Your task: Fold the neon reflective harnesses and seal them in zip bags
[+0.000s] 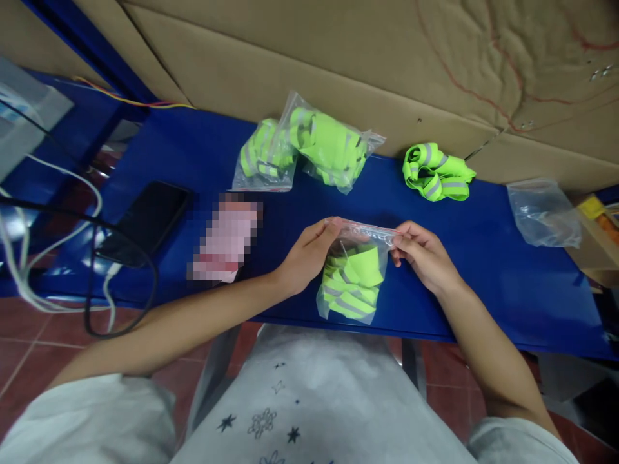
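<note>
A clear zip bag (325, 308) lies at the front of the blue table, its top edge towards the back. Inside it is a folded yellow-green reflective strap (355, 280) with grey stripes. My left hand (309, 254) pinches the bag's top left corner. At the top right corner, my right hand (425, 254) grips the same zip edge between thumb and fingers. The red-lined seal is stretched between both hands; whether it is fully closed I cannot tell. Behind the hands lies a loose reflective strap (438, 173), bundled and unbagged.
Two filled bags, a smaller bag (265, 154) and a larger bag (331, 148), lean at the back. An empty clear bag (544, 212) lies right, by a cardboard box (599, 238). Left are a black phone (149, 219), white cables (22, 258) and a blurred pink item (227, 238).
</note>
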`<state>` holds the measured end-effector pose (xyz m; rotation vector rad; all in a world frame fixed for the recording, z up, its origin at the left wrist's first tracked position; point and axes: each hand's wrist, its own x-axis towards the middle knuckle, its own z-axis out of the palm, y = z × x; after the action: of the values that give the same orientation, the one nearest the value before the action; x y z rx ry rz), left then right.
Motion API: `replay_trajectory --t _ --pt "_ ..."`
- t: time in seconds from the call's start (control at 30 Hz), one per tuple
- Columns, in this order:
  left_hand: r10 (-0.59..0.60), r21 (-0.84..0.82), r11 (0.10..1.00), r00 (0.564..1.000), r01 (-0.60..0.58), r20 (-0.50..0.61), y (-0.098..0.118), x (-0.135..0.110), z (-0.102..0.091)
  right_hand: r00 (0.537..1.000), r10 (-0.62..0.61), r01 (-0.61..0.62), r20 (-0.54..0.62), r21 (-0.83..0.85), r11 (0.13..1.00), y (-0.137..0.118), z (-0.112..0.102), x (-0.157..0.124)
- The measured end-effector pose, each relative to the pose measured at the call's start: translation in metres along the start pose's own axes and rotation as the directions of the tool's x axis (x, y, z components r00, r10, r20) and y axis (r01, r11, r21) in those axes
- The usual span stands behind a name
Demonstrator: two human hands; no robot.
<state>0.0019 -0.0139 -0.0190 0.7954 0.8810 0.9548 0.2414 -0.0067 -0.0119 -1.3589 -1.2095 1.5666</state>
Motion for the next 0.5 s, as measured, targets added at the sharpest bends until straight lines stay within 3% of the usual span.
replay_trajectory --t 0.13,0.33,0.5 --pt "-0.037 -0.034 0.999 0.999 0.037 0.002 -0.0027 0.0017 -0.0015 0.999 0.021 -0.019 -0.031 0.078 0.997 0.001 0.0047 0.0017" --pt "-0.077 -0.065 0.995 0.996 0.074 -0.046 -0.0058 0.0023 -0.0044 0.975 -0.203 0.188 -0.091 -0.15 0.971 0.0086 -0.0001 0.0009" --pt "-0.027 -0.027 0.999 1.0 0.027 -0.009 0.0006 -0.0017 -0.0017 0.976 -0.211 0.201 -0.05 -0.161 0.966 0.0032 0.0047 -0.0054"
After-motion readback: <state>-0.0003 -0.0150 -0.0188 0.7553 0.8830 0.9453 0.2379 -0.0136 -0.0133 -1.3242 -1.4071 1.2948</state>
